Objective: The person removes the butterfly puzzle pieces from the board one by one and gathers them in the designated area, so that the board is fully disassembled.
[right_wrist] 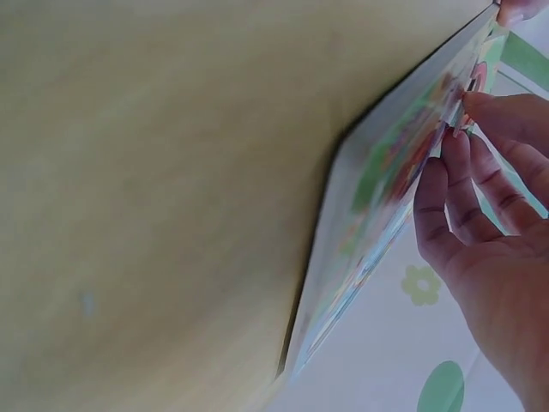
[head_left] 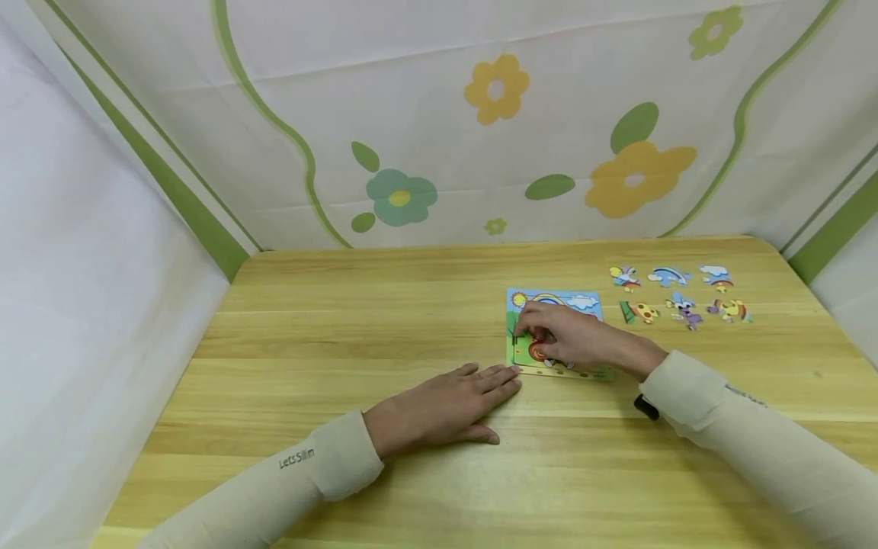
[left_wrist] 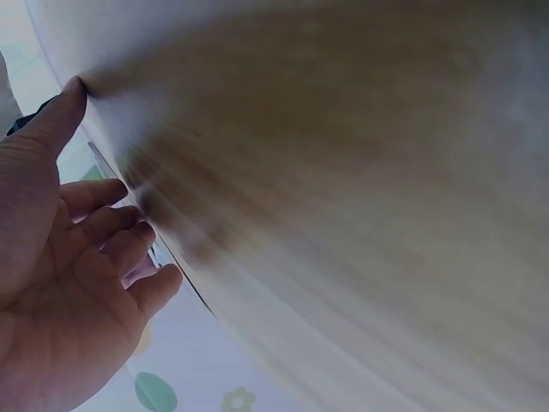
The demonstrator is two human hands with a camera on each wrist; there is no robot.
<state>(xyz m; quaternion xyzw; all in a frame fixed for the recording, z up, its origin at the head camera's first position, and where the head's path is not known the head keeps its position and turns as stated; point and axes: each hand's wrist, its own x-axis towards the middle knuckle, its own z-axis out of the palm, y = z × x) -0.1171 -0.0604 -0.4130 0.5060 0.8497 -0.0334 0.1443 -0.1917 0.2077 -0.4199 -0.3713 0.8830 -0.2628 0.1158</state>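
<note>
A colourful jigsaw board (head_left: 511, 316) with a sun, rainbow and cloud lies flat on the table. My right hand (head_left: 579, 335) is over its middle, hiding much of the picture. Between its thumb and fingertips, the right wrist view shows it pinching a small puzzle piece (right_wrist: 461, 120) at the board's face. The piece's picture is mostly covered by the fingers. My left hand (head_left: 449, 404) rests palm down, fingers straight, with the fingertips at the board's lower left corner. In the left wrist view the left thumb (left_wrist: 64, 116) is spread away from the fingers.
Several loose puzzle pieces lie in two rows right of the board, among them a rainbow piece (head_left: 668, 276), a purple-and-blue figure (head_left: 684, 311) and a red-spotted yellow piece (head_left: 642, 311). The wooden table (head_left: 343, 328) meets a white flowered cloth (head_left: 446, 137) at its back.
</note>
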